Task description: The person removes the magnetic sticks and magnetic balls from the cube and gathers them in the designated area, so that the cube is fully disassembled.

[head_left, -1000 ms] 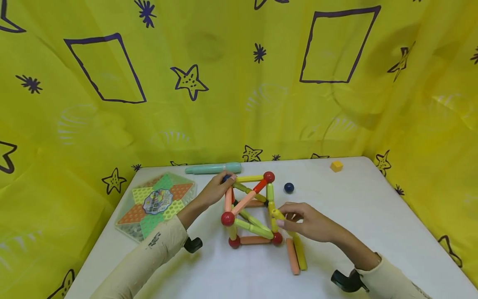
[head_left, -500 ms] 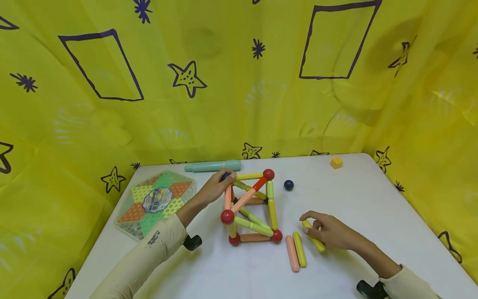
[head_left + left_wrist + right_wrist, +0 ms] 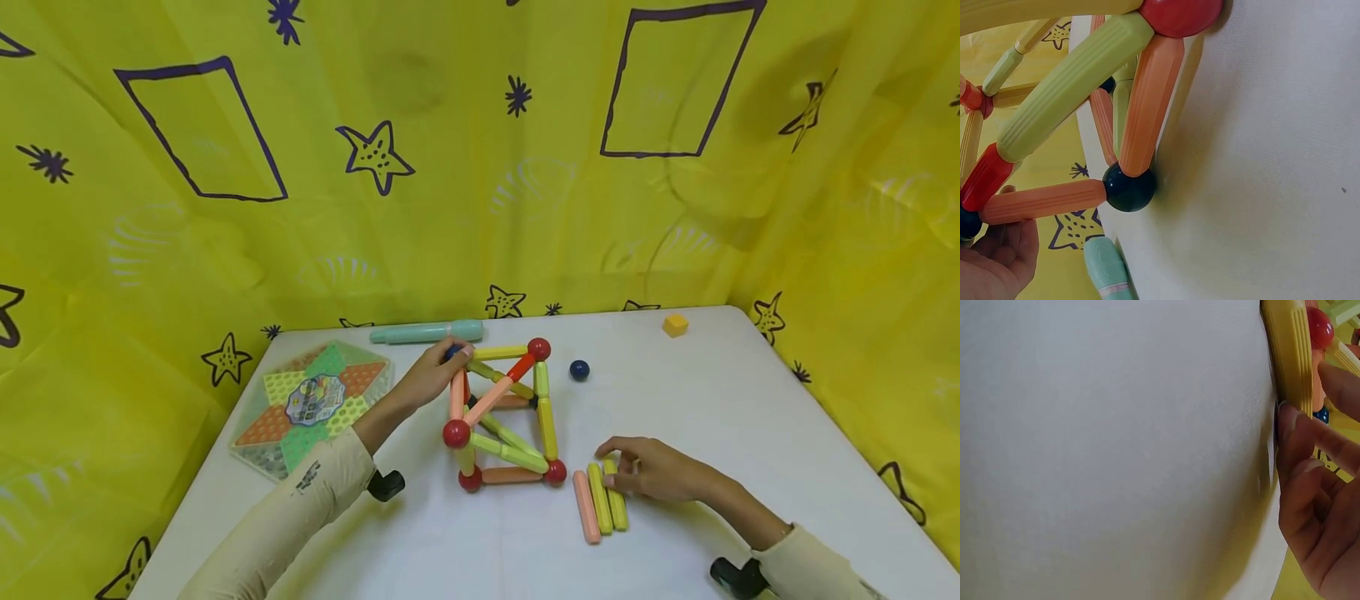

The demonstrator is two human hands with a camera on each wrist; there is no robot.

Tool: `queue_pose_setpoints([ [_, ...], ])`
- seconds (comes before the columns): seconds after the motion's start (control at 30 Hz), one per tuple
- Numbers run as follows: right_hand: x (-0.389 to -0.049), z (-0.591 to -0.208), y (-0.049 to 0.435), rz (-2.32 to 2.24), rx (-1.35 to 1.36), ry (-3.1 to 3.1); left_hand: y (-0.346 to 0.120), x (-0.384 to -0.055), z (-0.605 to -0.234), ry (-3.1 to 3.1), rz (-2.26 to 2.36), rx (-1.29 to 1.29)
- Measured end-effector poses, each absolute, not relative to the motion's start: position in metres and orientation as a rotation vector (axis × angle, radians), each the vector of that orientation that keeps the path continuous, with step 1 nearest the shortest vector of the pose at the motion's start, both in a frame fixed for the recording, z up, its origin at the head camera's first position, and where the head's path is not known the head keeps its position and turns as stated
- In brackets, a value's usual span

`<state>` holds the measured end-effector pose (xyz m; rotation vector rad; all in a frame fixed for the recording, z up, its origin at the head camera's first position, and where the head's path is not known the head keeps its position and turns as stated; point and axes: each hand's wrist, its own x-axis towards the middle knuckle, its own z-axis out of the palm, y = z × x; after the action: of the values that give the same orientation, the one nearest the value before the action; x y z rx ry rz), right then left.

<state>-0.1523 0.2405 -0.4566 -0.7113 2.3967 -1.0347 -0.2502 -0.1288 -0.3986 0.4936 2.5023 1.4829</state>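
A box-shaped frame of magnetic sticks and balls (image 3: 510, 456) stands mid-table, with a diagonal stick pair across its top. My left hand (image 3: 429, 377) holds its back left upper corner, fingers round a dark blue ball (image 3: 453, 353) that they partly cover. In the left wrist view that hand (image 3: 1004, 259) is behind an orange stick (image 3: 1047, 200). Right of the frame, my right hand (image 3: 654, 469) has thumb and fingers about the far end of a yellow magnetic stick (image 3: 617, 508). This stick lies beside another yellow stick (image 3: 600, 500) and a salmon one (image 3: 587, 508).
A loose dark blue ball (image 3: 579, 370) lies behind the frame to its right. Farther back are a yellow cube (image 3: 676, 325) and a teal marker (image 3: 427, 332). A hexagonal star-patterned game board (image 3: 315, 404) is at the left. Yellow curtain (image 3: 480, 233) encloses the white table (image 3: 750, 400).
My right hand has carried the yellow stick away from the frame and laid it down beside the other two sticks. The left hand has stayed at the frame's corner.
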Motion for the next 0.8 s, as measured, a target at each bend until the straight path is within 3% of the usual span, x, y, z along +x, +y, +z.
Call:
queue_pose_setpoints([
  [0.8, -0.1534, -0.4541, 0.2322, -0.925, -0.736, 2.387, -0.1291, -0.2505, -0.3981, 2.518, 1.466, 0.511],
])
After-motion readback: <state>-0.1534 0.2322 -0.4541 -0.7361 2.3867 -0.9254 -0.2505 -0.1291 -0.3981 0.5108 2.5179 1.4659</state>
